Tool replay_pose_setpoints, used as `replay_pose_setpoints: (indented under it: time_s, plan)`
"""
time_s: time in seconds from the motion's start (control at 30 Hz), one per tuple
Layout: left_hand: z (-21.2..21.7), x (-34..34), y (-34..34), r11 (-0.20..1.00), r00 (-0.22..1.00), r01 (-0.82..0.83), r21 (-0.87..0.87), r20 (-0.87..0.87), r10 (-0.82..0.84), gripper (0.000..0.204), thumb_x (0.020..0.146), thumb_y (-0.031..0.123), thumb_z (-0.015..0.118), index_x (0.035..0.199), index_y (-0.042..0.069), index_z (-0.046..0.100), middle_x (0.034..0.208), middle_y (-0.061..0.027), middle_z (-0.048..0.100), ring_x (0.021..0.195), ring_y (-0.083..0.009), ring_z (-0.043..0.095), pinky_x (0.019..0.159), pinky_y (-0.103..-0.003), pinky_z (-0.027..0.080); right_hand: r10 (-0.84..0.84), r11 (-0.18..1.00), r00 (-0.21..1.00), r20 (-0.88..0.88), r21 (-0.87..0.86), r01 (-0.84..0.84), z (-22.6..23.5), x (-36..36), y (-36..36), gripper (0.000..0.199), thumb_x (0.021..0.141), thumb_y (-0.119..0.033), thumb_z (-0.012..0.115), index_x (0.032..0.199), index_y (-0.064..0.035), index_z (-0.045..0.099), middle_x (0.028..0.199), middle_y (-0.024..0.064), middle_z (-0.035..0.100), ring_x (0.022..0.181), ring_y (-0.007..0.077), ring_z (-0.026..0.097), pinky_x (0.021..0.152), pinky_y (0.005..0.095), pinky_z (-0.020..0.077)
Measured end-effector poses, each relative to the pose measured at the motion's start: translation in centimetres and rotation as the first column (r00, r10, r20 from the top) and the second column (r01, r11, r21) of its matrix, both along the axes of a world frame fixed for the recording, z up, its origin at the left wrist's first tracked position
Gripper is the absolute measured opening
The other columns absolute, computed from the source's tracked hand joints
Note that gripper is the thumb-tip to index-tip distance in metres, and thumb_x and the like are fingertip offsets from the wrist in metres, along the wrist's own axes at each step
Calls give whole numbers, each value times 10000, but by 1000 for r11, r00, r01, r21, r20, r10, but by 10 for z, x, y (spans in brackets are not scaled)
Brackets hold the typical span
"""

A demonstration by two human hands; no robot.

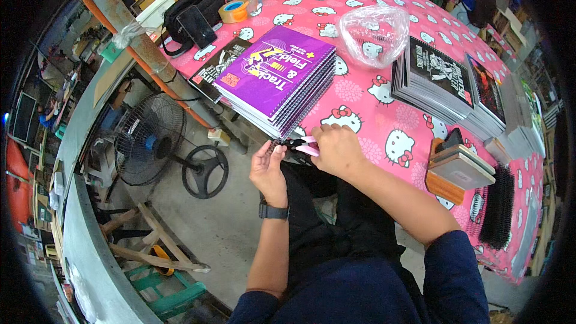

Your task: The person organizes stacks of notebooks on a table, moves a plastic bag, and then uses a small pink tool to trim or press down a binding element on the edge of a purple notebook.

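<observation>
At the table's near edge, my right hand is closed around pliers with pink handles. Their dark jaws point left, toward the fingertips of my left hand. Those fingers pinch what looks like the end of a black spiral coil, right beside the jaws; the rest of it is hard to make out. Just beyond both hands lies a stack of purple spiral-bound notebooks, with black coils along its right side. A black-covered notebook shows partly from under the stack's left side.
A pink patterned cloth covers the table. Clear plastic wrap, black notebook stacks, a wooden holder and black coils lie rightward. Tape, a phone and a black bag sit far left; a fan stands below.
</observation>
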State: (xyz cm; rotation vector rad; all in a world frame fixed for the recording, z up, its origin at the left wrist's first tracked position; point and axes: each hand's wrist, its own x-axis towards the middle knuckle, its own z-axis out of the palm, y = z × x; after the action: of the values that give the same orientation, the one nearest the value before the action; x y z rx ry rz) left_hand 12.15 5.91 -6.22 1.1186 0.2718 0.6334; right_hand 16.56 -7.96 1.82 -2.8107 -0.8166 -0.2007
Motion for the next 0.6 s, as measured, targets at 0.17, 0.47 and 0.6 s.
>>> replay_pose_setpoints:
  time_s: [0.17,0.47,0.6]
  plan:
    - [2,1,0,1000,1000,-5,1,7,5,222,843,-22,560,1050,-83,507,940,-129,603,811,-171,617,726,-239,505,-4,1000,982,-188,-5,3,5,9,-1,285,644,-281,674,796,-48,614,744,152,620,726,287,626,657,426,489]
    - [9,-10,15,996,998,63,61,-30,-61,234,827,-32,578,1043,-94,514,935,-130,601,824,-176,609,772,-274,508,113,993,984,-135,-7,-115,20,0,-28,492,619,-352,704,996,-60,581,916,131,594,903,310,559,771,435,435]
    - [36,-16,10,996,998,53,72,-23,-52,229,818,-38,589,1033,-90,529,947,-139,613,832,-182,618,774,-279,513,-64,935,998,-8,349,63,-4,-4,-79,491,622,-271,718,1033,-62,549,1009,120,542,1002,306,477,851,440,366]
